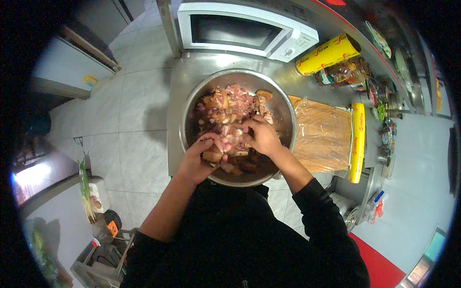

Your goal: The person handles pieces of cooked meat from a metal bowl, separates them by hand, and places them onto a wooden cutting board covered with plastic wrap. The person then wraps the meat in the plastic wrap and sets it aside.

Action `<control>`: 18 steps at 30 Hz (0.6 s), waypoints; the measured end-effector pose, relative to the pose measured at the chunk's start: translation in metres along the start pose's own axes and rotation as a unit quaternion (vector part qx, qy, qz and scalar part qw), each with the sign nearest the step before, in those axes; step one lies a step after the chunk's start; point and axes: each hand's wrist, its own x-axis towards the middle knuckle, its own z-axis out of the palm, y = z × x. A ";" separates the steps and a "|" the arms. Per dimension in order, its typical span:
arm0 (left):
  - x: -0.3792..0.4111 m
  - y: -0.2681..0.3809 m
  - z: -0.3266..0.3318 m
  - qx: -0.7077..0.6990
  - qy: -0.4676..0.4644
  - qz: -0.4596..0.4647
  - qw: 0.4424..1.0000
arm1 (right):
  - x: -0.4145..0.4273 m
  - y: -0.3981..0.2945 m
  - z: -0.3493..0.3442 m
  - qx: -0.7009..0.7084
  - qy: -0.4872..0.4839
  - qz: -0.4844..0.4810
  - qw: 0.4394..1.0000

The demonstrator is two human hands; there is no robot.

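A large round stainless steel basin (282,102) stands before me on a metal counter. Inside lies a heap of raw cut meat (230,99), pink with brownish skin on several pieces. My left hand (198,156) reaches over the basin's near left side, its fingers curled around a few meat pieces (213,155). From the right, my right hand (264,136) dips into the basin with bent fingers touching the meat. Blur at those fingertips hides whether they grip a piece. The meat between both hands is blurred too.
A white microwave oven (234,30) sits behind the basin. To the right are a wooden board (320,133) under plastic film, a yellow roll (357,144) and a thicker yellow roll (327,54). A jar (345,72) lies beside that. Shelving (389,61) overhangs the right side.
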 end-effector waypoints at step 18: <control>-0.003 0.037 -0.008 -0.044 0.019 0.098 0.994 | -0.026 -0.034 0.027 -0.070 0.088 0.008 0.994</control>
